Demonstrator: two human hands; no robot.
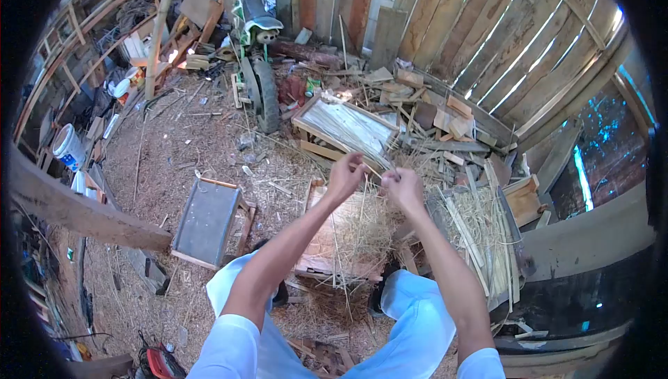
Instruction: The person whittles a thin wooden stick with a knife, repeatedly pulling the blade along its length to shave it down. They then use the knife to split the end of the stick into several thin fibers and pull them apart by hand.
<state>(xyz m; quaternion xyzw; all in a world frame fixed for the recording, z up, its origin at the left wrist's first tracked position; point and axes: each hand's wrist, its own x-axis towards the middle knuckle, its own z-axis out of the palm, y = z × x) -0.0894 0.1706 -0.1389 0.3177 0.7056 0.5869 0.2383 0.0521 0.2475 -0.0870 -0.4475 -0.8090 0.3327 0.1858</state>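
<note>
A thin pale strip [374, 169], like split bamboo or straw, stretches between my two hands in front of me. My left hand [346, 178] is closed in a pinch on its left end. On the other end, the fingers of my right hand [403, 188] are pressed together. Below them is a low wooden stand [323, 240] between my knees, with a heap of straw-like shavings [369, 229] over its right side. Just beyond my hands, a wood-framed panel [348, 123] carries several long thin strips.
To the left stands a small dark-topped stool [207, 222]. A table with strips and shavings [480, 229] is at my right. Farther off are a motorbike [259, 38], scrap wood [431, 111] and a white bucket [67, 147]. A beam [90, 201] crosses the left side.
</note>
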